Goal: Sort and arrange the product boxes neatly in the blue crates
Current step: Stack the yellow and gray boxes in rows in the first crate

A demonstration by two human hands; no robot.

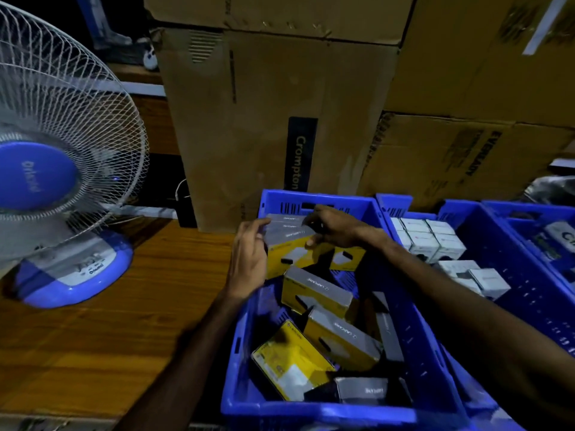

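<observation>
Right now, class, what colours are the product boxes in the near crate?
Yellow with grey tops, seen in the head view: product boxes in the near blue crate.

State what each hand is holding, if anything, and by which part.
Both grip the row of yellow-and-grey boxes at the crate's far end: left hand on its left end, right hand over its top right.

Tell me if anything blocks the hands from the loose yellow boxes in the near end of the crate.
Nothing visible does. Both the left hand and right hand hold the upright row at the far end; the loose yellow boxes lie uncovered below.
</observation>
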